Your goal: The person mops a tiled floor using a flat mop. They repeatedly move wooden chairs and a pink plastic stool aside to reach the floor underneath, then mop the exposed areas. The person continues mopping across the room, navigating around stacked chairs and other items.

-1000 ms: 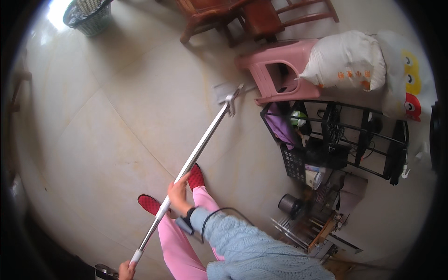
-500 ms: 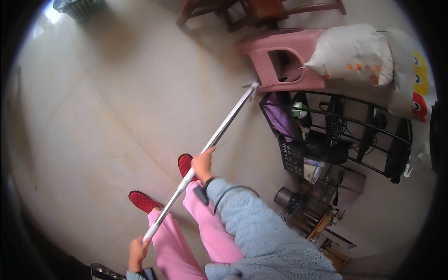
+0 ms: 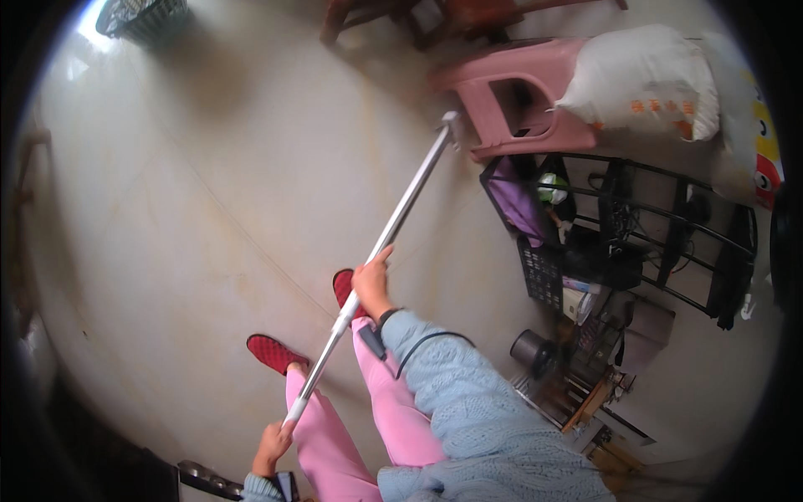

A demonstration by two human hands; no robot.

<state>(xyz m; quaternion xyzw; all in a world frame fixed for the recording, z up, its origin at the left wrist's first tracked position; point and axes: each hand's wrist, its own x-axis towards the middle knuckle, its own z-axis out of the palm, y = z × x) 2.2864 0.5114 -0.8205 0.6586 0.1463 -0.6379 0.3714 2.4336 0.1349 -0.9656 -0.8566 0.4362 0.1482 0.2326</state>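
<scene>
Slanting across the view is a flat mop (image 3: 407, 201) with a long white and silver handle. Its head (image 3: 452, 120), small and slightly blurred, is at the floor beside a pink plastic stool (image 3: 489, 109). My right hand (image 3: 373, 283) wraps round the middle of the handle, above my red slippers. At the lower end of the handle my left hand (image 3: 272, 445) is closed on it, low in the view. A dark device is strapped at each wrist, and a black cable loops over my right sleeve.
A white sack (image 3: 640, 84) lies on the stool. Right of the handle stands a black rack (image 3: 619, 226) with bags and cables, near a dark bin (image 3: 534, 351). Wooden furniture (image 3: 401, 17) is at the top, a green basket (image 3: 146, 21) at the far left.
The mop head has moved slightly away and left, off the stool's near corner. Both hands still grip the handle; the whole view has shifted a little.
</scene>
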